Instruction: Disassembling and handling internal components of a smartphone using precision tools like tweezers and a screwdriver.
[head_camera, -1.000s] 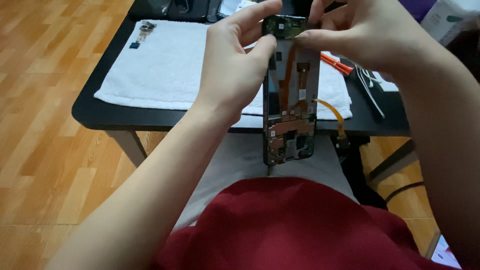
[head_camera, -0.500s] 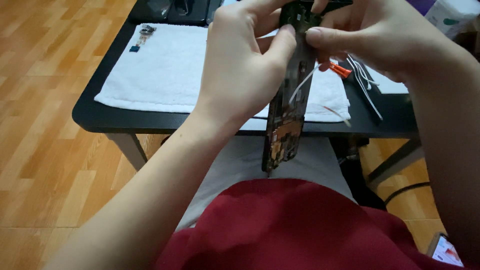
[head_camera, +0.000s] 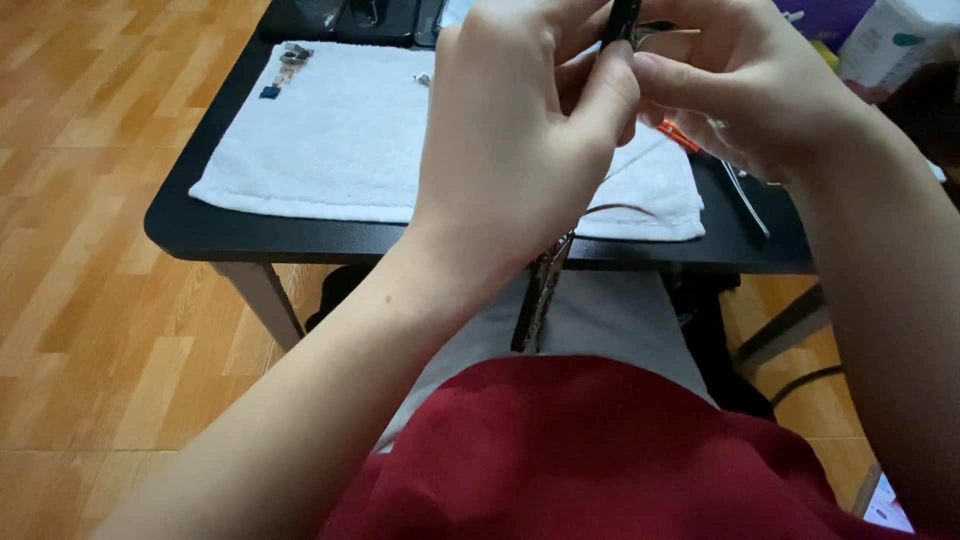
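Observation:
I hold an opened phone body (head_camera: 540, 290) upright and edge-on in front of my chest. Only its thin side and lower end show; its inner boards are turned out of sight. My left hand (head_camera: 520, 140) wraps around its upper half from the left. Against the top end of the phone, my right hand (head_camera: 745, 95) has its fingers pinched, touching my left thumb. A thin reddish flex cable (head_camera: 625, 208) curves out from the phone's side, just above the towel's near edge.
A low black table (head_camera: 200, 235) stands ahead with a white towel (head_camera: 330, 140) spread on it. Small phone parts (head_camera: 285, 65) lie at the towel's far left corner. Metal tweezers (head_camera: 745, 195) and an orange tool (head_camera: 680, 135) rest at the right. Wooden floor lies all around.
The phone has turned from showing its open inner face to edge-on. Both hands have come closer together at its top, and the view has shifted nearer the table.

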